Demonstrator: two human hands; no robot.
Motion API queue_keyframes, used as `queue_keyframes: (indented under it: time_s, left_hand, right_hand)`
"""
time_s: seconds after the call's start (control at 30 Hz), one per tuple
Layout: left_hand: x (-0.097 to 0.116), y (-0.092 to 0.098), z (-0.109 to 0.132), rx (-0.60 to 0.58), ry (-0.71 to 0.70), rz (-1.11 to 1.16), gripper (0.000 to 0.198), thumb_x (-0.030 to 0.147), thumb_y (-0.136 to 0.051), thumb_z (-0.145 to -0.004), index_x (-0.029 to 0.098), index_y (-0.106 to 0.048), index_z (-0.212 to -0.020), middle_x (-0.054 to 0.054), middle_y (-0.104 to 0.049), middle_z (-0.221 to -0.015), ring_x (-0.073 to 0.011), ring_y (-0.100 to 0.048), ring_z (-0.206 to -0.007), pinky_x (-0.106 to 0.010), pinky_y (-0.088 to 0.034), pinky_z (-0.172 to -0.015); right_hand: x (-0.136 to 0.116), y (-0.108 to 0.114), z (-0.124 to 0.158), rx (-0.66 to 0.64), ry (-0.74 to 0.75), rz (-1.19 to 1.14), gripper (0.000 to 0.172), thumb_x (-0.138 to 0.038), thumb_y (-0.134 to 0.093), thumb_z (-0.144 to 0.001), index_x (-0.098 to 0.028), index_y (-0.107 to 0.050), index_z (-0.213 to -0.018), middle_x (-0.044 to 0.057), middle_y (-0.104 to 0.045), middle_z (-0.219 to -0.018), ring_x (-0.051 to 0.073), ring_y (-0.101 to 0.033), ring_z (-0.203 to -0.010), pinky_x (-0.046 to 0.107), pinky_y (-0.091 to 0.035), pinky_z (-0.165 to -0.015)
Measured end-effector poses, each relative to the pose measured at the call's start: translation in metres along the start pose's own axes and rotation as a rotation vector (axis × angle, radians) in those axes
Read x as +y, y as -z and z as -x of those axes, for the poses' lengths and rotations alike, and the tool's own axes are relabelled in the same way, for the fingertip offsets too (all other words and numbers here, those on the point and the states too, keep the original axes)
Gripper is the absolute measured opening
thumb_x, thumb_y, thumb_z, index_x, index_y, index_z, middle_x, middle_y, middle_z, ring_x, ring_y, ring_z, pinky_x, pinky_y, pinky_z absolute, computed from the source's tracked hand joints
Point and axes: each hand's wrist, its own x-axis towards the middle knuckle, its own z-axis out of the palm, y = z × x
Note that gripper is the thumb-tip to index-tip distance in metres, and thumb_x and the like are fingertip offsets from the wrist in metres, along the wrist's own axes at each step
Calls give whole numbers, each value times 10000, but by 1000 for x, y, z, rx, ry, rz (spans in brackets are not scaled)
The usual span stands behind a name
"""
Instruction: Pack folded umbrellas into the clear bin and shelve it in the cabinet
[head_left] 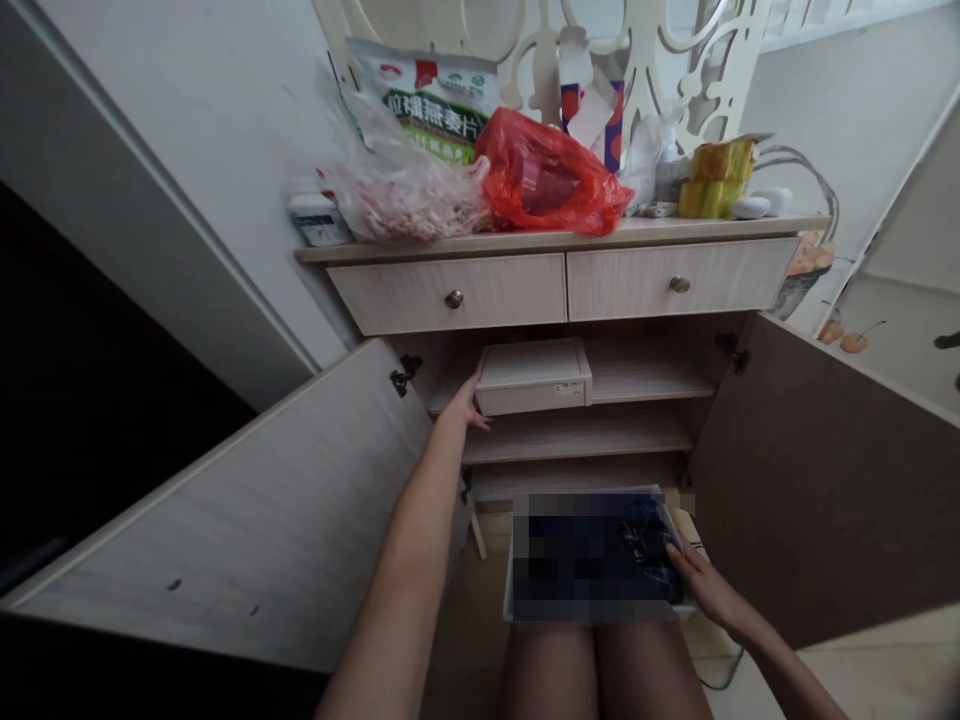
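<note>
A pale box (534, 382) with a small label on its front sits on the upper shelf of the cabinet, its front reaching past the shelf edge. My left hand (472, 400) grips the box's left side, with some fingers showing below its lower corner. On my lap rests a shallow white bin (509, 590) holding dark cloth (646, 545), part of it checked. The picture is pixelated over much of that bin. My right hand (694, 575) holds the bin's right rim, thumb over the inner side.
Two open cabinet doors (247, 530) (832, 480) flank my arms. Above are two closed drawers (450, 293) (679, 283). The cabinet top carries a red plastic bag (551, 175), an oatmeal bag (435, 105), a white bottle (319, 215) and yellow tape rolls (714, 180).
</note>
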Motion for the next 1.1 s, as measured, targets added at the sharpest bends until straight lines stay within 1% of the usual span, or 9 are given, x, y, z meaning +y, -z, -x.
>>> queue_keyframes:
  time_s: [0.1,0.2,0.37,0.5,0.6,0.73,0.87,1.0,1.1]
  left_hand:
    - [-5,4,4,-194,367,730,682,660,-529,-852,204,-482,-1357,-201,-622,-1200,-362,-630,-1115,-572,-517,-907]
    - [-7,8,8,-118,421,969,569,520,-629,-853,278,-482,-1346,-143,-611,-1231,-319,-616,-1126,-579,-512,-943]
    - [-27,37,25,-56,425,1031,562,481,-715,-806,276,-522,-1293,-122,-634,-1160,-304,-631,-1082,-587,-527,-929]
    - [-45,64,46,-38,440,1065,516,489,-724,-799,262,-560,-1233,-116,-666,-1060,-309,-662,-1021,-589,-544,-897]
    - [-51,73,60,-37,432,1073,420,457,-682,-843,252,-578,-1194,-116,-684,-1009,-302,-673,-1001,-579,-553,-890]
    - [-51,72,74,-50,446,1061,318,444,-618,-889,231,-599,-1126,-120,-692,-980,-290,-679,-989,-550,-568,-880]
    - [-46,65,82,-71,442,1063,263,428,-597,-904,231,-604,-1078,-108,-692,-950,-282,-679,-991,-544,-565,-891]
    - [-42,61,84,-100,420,1076,267,452,-593,-902,230,-605,-1050,-100,-687,-928,-281,-674,-999,-544,-554,-909]
    - [-42,62,82,-94,427,1066,301,471,-616,-883,228,-605,-1060,-103,-682,-934,-286,-671,-994,-559,-544,-917]
  right_hand:
    - [-2,-2,-1,16,-6,-15,1024,-918,-445,-704,-185,-569,-1409,141,-506,-1472,341,-370,-1424,480,-217,-1208]
    - [-4,-3,0,41,-4,-51,964,-899,-483,-702,-194,-629,-1342,141,-577,-1402,360,-434,-1375,498,-278,-1179]
    - [-7,14,-2,100,-69,-191,868,-862,-619,-603,-191,-733,-1142,130,-718,-1166,397,-588,-1202,554,-409,-1068]
    - [-22,54,-14,203,-51,-266,633,-710,-730,-614,-204,-756,-995,120,-756,-1022,384,-652,-1105,528,-494,-983]
    - [-43,87,-35,320,14,-290,468,-598,-762,-649,-221,-748,-926,102,-764,-956,359,-687,-1036,484,-546,-920]
    - [-69,114,-76,495,109,-281,355,-540,-701,-750,-221,-725,-905,84,-763,-905,309,-711,-957,427,-584,-830]
    - [-90,120,-114,650,130,-272,306,-461,-665,-816,-178,-714,-923,80,-753,-840,266,-715,-863,350,-590,-732]
    - [-104,120,-134,624,96,-270,325,-425,-621,-874,-154,-707,-1031,73,-737,-779,235,-702,-720,306,-568,-587]
    - [-110,124,-140,581,98,-252,316,-399,-610,-895,-156,-703,-1073,66,-746,-818,219,-701,-723,275,-552,-562]
